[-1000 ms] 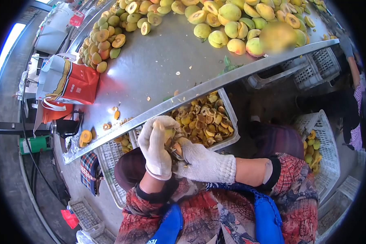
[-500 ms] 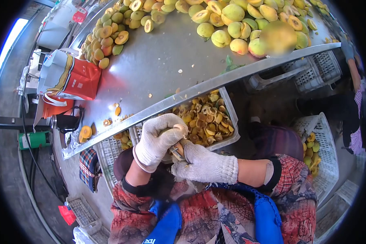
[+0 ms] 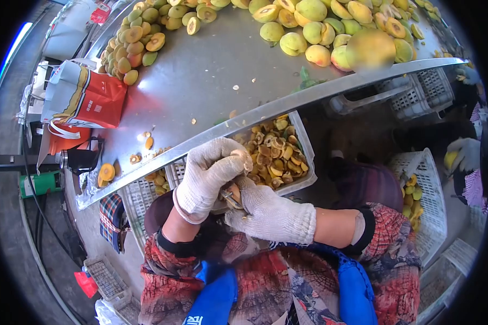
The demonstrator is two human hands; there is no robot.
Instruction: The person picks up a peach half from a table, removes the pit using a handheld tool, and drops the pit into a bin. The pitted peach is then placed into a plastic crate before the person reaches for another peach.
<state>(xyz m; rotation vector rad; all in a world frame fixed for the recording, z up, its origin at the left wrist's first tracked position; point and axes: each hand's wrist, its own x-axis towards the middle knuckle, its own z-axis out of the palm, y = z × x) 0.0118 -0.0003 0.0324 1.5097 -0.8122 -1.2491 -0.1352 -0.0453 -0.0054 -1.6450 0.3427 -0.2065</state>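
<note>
Both curled closed, the left hand angles inward, contents unclear, and the right hand holds a tool.

Small brown tool, metal-edged; tilted; partly hidden in right grip

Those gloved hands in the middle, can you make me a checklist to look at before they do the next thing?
1. Both hands covered: ok. The left hand and right hand wear whitish knitted gloves.
2. Object held: ok. A small brown-and-metal object sits by the right thumb.
3. Fingers clear of anything sharp: cannot tell. The gloves hide most of that object.
4. Crate close by: ok. The crate of cut fruit pieces is just beyond the hands.
5. More fruit around: ok. Stone fruit lies heaped on the metal table.
6. Other people clear: seems ok. A co-worker's gloved hand is far to the right.
</note>
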